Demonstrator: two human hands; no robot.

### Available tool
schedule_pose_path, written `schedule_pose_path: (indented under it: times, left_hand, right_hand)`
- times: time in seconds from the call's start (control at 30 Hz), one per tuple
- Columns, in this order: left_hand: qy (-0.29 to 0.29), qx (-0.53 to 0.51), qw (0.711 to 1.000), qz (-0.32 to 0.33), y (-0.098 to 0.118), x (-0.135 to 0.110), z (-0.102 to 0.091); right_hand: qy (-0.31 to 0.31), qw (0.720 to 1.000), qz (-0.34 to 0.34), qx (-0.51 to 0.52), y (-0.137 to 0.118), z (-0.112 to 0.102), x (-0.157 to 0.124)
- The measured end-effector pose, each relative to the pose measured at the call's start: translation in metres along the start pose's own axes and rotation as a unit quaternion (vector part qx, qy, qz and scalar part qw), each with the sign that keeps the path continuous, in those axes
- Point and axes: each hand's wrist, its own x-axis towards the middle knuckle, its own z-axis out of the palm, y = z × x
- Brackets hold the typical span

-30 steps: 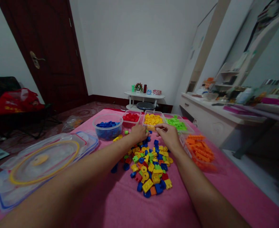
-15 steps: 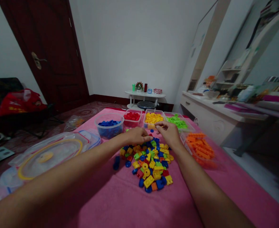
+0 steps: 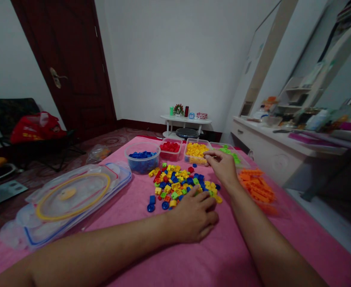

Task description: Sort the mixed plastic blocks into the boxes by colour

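Left hand [image 3: 195,213]: lay palm down at the near right edge of the pile, fingers apart.
Right hand [image 3: 223,167]: hovered by the clear rectangular plastic tub of yellow bricks [image 3: 195,160], thumb and forefinger close; whether they gripped anything, I could not tell.
Mixed pile of small coloured plastic bricks [image 3: 171,181]: sat mid-scene on the pink cloth [image 3: 211,255].
Round clear plastic tub of blue bricks [image 3: 142,169]: stood far left of the pile.
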Motion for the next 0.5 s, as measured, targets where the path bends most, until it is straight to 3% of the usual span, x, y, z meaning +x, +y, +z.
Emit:
schedule_pose_path:
  times: [0.23, 0.37, 0.5]
  left_hand:
    - [0.033, -0.052, 0.991, -0.118, -0.039, -0.006, -0.009]
    - [0.064, -0.027, 0.979, -0.194, -0.074, -0.017, -0.017]
    - [0.034, 0.021, 0.957, -0.287, -0.107, -0.033, -0.028]
  right_hand:
    - [-0.030, 0.999, 0.002, -0.025, 0.001, 0.006, -0.005]
    - [-0.065, 0.996, -0.013, -0.063, 0.006, 0.009, -0.007]
    - [-0.101, 0.990, -0.029, -0.098, 0.008, 0.011, -0.006]
